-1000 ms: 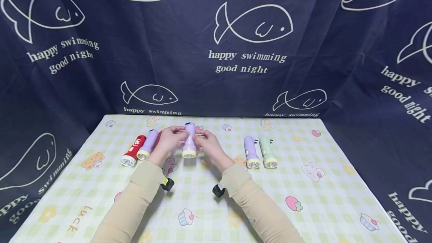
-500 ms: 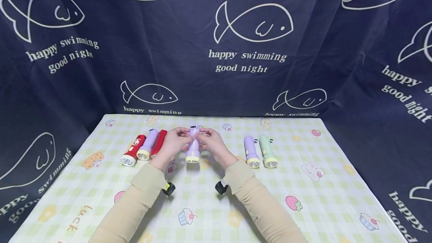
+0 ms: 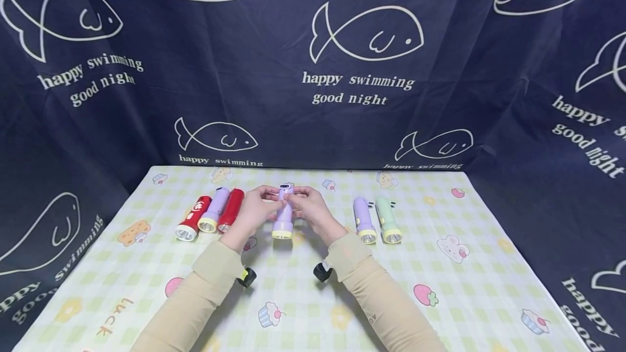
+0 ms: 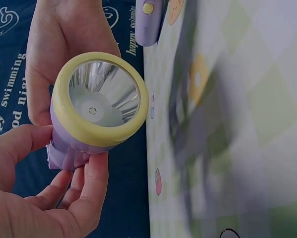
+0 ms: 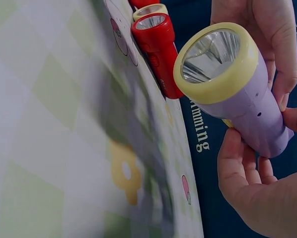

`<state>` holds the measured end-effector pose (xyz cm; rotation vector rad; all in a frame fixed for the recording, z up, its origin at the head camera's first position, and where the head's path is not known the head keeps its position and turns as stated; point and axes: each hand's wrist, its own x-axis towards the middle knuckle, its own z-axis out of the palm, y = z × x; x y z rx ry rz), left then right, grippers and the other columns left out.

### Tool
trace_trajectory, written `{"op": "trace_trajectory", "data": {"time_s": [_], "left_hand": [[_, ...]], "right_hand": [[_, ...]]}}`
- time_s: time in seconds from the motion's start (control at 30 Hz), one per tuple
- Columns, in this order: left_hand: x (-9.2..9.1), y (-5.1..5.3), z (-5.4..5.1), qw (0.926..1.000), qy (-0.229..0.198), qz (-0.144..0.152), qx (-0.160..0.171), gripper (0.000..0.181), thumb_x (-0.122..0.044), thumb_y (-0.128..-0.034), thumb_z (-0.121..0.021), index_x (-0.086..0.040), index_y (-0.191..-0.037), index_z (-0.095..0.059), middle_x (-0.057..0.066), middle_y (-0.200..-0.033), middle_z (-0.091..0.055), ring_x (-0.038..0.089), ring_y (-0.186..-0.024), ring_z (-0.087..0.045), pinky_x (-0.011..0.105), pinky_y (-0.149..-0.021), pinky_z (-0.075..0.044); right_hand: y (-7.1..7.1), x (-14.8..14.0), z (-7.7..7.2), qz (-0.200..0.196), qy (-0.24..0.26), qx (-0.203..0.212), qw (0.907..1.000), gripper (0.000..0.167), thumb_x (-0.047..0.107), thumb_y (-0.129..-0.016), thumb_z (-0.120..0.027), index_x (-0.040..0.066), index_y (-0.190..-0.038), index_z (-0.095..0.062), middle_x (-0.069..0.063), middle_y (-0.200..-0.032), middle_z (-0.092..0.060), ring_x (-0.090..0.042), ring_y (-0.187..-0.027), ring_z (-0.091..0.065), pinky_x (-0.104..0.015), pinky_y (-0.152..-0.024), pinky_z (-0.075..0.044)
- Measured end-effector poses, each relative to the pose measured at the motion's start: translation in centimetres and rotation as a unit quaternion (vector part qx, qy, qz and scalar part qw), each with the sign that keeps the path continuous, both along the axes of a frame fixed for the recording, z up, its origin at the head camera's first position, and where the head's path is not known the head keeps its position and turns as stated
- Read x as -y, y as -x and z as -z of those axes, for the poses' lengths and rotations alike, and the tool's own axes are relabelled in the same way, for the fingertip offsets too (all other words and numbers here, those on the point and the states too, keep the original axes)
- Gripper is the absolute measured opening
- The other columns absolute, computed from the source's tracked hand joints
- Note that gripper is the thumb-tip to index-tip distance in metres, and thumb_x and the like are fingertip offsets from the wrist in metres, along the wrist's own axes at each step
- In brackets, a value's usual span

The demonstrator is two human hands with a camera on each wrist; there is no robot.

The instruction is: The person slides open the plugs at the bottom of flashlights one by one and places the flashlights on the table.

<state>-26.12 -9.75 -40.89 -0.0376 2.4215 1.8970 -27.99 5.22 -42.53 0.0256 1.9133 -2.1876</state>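
A purple flashlight with a pale yellow rim (image 3: 283, 220) is held between both hands at the middle of the table, its lens end toward the wearer. The left hand (image 3: 254, 210) grips it from the left with thumb and curled fingers, and the right hand (image 3: 311, 210) pinches it from the right. In the left wrist view the lens of the flashlight (image 4: 101, 99) faces the camera, unlit. The right wrist view shows the purple barrel (image 5: 260, 116) between the fingertips of both hands, raised off the cloth.
Left of the hands lie a red flashlight with white rim (image 3: 193, 218), a purple one (image 3: 215, 209) and another red one (image 3: 232, 210). On the right lie a purple flashlight (image 3: 364, 220) and a green one (image 3: 388, 219). A checked cloth (image 3: 303, 297) covers the table; a dark printed curtain (image 3: 274, 69) hangs behind.
Both hands have moved the held flashlight slightly right and toward the wearer. The second red flashlight at the left has come into fuller view. The flashlights on the table have stayed in place.
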Motion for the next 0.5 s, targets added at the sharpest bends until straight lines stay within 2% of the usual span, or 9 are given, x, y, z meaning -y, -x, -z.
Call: {"op": "trace_trajectory", "data": {"time_s": [0.17,0.5], "left_hand": [[-0.03,-0.11,-0.13,0.9998,-0.018,0.004,0.001,0.038,-0.004,-0.0803,-0.070,-0.001,-0.117,-0.059,0.017,-0.109,-0.060,0.019,-0.083,-0.063,0.032,-0.066,-0.059],[0.25,0.04,-0.10,0.9953,-0.086,0.041,0.019,0.037,-0.006,-0.0855,-0.063,0.002,-0.121,-0.056,0.017,-0.107,-0.057,0.018,-0.083,-0.063,0.036,-0.070,-0.059]], "right_hand": [[-0.12,-0.13,-0.11,0.008,0.003,-0.008,0.9999,0.041,0.006,-0.084,-0.065,-0.006,-0.120,-0.050,-0.009,-0.096,-0.060,-0.014,-0.073,-0.060,-0.028,-0.065,-0.056],[-0.28,-0.78,-0.62,0.005,0.007,-0.026,0.9996,0.036,0.004,-0.083,-0.062,-0.005,-0.117,-0.052,-0.008,-0.095,-0.060,-0.014,-0.078,-0.060,-0.027,-0.066,-0.056]]}}
